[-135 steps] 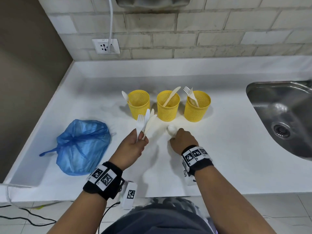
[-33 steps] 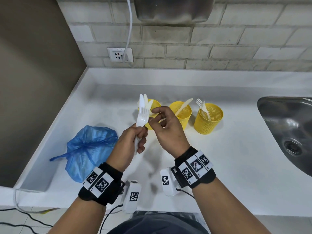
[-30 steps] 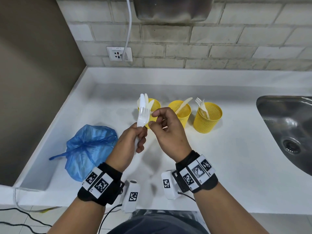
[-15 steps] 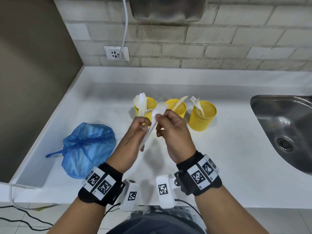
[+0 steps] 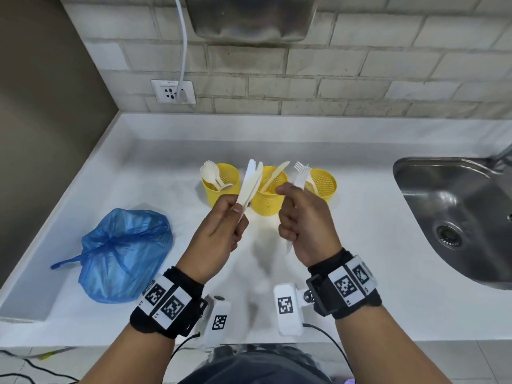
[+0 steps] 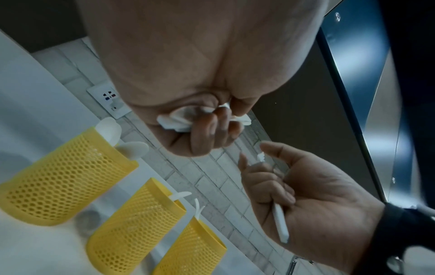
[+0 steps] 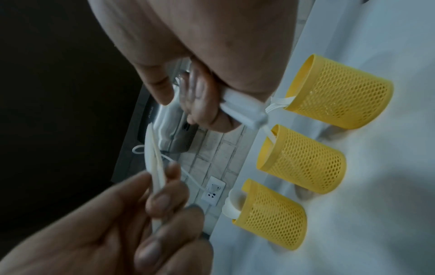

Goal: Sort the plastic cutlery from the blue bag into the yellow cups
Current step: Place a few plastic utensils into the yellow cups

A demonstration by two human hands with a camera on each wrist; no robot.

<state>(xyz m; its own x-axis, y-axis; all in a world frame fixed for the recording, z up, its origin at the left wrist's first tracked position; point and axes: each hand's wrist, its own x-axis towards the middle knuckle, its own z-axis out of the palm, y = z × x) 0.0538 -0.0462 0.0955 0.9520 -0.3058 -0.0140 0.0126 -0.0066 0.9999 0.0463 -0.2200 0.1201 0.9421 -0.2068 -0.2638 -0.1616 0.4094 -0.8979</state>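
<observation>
Three yellow mesh cups stand in a row on the white counter: the left cup [image 5: 211, 194] holds spoons, the middle cup [image 5: 267, 203] a knife, the right cup [image 5: 327, 187] forks. My left hand [image 5: 235, 214] pinches two white knives [image 5: 249, 184] upright in front of the left and middle cups. Beside it, my right hand [image 5: 288, 198] grips a white fork [image 5: 300, 176], tines up before the right cup, handle end below the fist. The right wrist view shows that fork handle [image 7: 242, 109] in curled fingers. The tied blue bag [image 5: 124, 253] lies at the left.
A steel sink [image 5: 457, 212] is sunk into the counter at the right. A wall socket [image 5: 173, 91] with a white cable and a metal wall unit [image 5: 252, 18] sit behind the cups. A dark wall bounds the counter's left end.
My right hand has drawn the fork out of the left hand's bundle and moved right with it. The left hand keeps only the knives.
</observation>
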